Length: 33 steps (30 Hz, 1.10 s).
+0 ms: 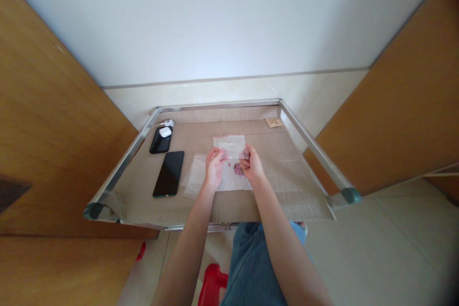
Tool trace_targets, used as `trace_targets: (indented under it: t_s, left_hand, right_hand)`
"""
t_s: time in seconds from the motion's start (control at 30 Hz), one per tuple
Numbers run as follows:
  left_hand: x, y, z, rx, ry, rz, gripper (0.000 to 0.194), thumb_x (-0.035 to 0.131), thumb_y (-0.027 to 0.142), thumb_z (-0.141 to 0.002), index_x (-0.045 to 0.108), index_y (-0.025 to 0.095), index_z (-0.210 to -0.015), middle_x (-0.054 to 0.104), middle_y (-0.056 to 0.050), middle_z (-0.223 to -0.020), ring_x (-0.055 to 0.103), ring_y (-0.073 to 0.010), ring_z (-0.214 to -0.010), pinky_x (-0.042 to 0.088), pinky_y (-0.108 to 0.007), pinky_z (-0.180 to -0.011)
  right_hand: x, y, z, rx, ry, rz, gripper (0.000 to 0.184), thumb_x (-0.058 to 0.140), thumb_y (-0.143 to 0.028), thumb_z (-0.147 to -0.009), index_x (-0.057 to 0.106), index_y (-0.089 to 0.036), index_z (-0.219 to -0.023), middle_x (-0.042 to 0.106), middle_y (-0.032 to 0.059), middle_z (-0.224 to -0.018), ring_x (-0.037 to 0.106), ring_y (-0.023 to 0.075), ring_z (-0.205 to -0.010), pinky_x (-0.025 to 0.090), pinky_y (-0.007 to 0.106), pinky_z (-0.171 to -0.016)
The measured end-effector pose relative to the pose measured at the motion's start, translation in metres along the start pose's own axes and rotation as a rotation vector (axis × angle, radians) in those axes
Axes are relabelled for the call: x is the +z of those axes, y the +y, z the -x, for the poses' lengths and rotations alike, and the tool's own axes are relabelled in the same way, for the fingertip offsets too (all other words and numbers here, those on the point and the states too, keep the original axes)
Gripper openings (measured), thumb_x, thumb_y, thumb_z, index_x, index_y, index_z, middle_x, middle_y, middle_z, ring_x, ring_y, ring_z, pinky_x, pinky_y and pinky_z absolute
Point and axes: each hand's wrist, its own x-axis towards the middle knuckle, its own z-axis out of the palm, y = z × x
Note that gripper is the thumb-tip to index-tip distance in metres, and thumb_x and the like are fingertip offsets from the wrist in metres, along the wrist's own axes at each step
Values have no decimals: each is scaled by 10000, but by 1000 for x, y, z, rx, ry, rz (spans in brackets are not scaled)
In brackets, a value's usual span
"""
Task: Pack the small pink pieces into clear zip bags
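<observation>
Between both hands, a clear plastic bag (pixel 234 150) is held up over the cardboard surface. My left hand (pixel 214 167) pinches its left side, and my right hand (pixel 253 164) grips the right side with curled fingers. Beneath the hands lies a white sheet (pixel 229 182), and on it a small heap of pink and purplish beads (pixel 237 169) sits beside my right fingers. One loose pink bead (pixel 229 164) is apart from the heap. More clear plastic bags (pixel 194 178) lie flat to the left of my left hand.
The cardboard (pixel 283 167) lines a metal-framed cart top with a raised rail (pixel 315 146). To the left are a black phone (pixel 168 174) and another dark phone (pixel 160 142) with a white earbud case (pixel 165 132) on it. A brown paper piece (pixel 274 123) lies back right; a red stool (pixel 212 284) stands below.
</observation>
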Motion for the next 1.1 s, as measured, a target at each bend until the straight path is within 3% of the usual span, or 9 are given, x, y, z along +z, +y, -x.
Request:
trace_targets:
  t_s: [0.33,0.47,0.63,0.83,1.1]
  left_hand:
    - [-3,3,-1,-10,37,96,152,692,170,-623,555,178,-688,633,32,-688,597,-78,-614,438,-208,-621]
    - [-4,5,-1,-15,73,141,146,682,174,-639,548,186,-697,632,39,-685,598,-78,-600,436,-217,-626]
    - [-3,4,-1,-9,43,101,156,693,172,-627,550,180,-689,620,41,-661,600,-86,-612,437,-221,-630]
    - [-2,4,-1,-3,50,103,156,688,175,-638,540,178,-685,619,42,-665,595,-80,-601,437,-221,-631]
    - [-3,5,0,-4,85,68,156,675,200,-656,528,183,-707,606,35,-675,592,-90,-615,429,-232,-642]
  right_hand:
    - [0,-1,0,-43,72,35,294,547,-268,-708,312,-206,-543,318,-111,-396,125,15,-290,36,191,-307]
    - [-4,0,-3,-182,109,136,308,542,-307,-718,315,-210,-534,358,-94,-411,145,25,-308,60,205,-320]
    - [-6,9,-8,-370,193,266,375,563,-421,-721,316,-214,-530,290,-101,-422,181,42,-346,116,214,-342]
    - [-9,21,-14,-568,192,503,410,517,-497,-767,334,-209,-540,294,-79,-486,258,69,-444,228,206,-412]
    - [-11,24,-15,-665,213,633,419,470,-514,-795,348,-207,-539,299,-66,-509,291,88,-503,264,212,-475]
